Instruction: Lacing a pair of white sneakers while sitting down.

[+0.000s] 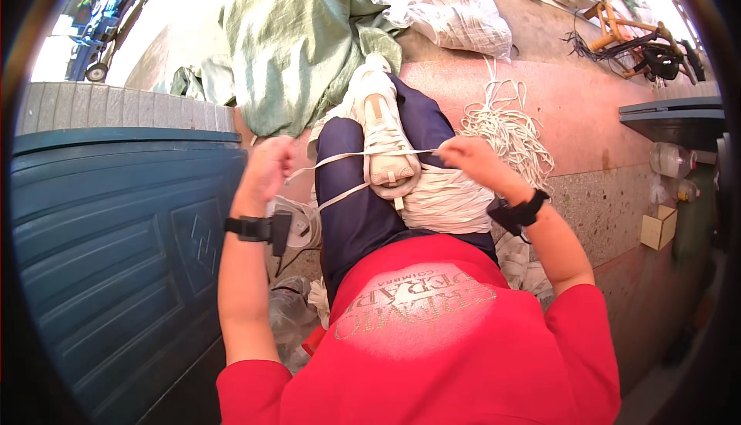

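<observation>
A cream lace-up shoe rests in my lap between the thighs, toe toward me. A flat white shoelace stretches across it between my hands. On the left, my left hand is closed in a fist at the lace's end. To the right, my right hand pinches the other end, fingers closed. A second length of lace leaves the shoe's left side and droops below my left hand. A thick bundle of cream laces lies on my right thigh, beside the shoe.
Loose laces heap on the floor beyond my right hand. A green tarp covers something ahead, beside a full white plastic bag. A blue panelled door stands at left; a small cardboard box sits at right.
</observation>
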`<state>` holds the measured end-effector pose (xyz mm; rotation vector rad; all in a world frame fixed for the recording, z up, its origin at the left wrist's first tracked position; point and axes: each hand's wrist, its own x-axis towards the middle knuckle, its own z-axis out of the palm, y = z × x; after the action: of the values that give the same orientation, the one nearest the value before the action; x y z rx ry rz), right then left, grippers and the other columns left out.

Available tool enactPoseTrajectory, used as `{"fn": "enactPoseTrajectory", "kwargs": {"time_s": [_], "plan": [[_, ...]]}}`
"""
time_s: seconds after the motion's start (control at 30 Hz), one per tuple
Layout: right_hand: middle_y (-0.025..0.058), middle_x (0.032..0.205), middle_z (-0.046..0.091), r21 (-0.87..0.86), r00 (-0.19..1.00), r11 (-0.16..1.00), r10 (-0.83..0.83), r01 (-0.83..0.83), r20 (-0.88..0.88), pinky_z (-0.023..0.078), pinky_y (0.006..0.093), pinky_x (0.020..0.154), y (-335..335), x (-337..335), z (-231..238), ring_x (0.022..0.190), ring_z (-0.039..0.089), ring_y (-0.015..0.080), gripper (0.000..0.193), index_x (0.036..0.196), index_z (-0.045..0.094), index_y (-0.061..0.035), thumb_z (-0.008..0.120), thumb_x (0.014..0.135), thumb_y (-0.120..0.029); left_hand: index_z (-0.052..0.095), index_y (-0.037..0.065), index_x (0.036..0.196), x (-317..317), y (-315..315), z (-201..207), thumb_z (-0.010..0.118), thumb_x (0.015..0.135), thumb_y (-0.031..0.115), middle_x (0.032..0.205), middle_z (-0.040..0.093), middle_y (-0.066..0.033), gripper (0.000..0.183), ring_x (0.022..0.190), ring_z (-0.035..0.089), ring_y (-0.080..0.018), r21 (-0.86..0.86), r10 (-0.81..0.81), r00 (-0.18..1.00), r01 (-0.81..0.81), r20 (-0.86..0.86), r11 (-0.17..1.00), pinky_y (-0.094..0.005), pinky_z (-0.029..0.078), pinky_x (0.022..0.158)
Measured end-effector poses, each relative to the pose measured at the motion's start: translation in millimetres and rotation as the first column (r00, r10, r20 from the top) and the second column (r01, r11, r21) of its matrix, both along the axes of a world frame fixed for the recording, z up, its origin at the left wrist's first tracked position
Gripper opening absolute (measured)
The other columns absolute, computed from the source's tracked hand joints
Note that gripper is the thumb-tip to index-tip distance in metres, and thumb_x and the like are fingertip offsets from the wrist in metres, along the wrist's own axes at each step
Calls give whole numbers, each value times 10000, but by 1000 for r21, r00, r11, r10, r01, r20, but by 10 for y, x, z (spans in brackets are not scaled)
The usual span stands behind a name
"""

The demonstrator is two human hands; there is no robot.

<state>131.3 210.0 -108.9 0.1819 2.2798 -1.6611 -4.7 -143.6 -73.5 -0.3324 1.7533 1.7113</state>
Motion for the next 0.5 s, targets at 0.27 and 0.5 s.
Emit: {"fn": "enactPoseTrajectory", "kwargs": {"time_s": [0.27, 0.5], "plan": [[87, 814, 535, 568, 817, 821, 288, 58, -500, 398, 377, 671, -483, -91, -135, 840, 498, 264, 28, 723, 513, -52, 511, 724, -80, 649, 55, 821, 682, 698, -288, 583, 821, 184, 659, 579, -15, 145, 601, 515, -119, -384, -285, 911, 159, -298, 910, -239, 405, 547], [58, 884, 537, 755, 866, 648, 319, 97, -385, 384, 365, 723, -622, -180, -231, 892, 482, 238, 78, 770, 552, -53, 511, 705, -70, 646, 88, 746, 748, 799, -322, 607, 756, 181, 753, 598, -50, 102, 811, 508, -272, -862, -740, 473, -94, -478, 497, -400, 409, 679]]}}
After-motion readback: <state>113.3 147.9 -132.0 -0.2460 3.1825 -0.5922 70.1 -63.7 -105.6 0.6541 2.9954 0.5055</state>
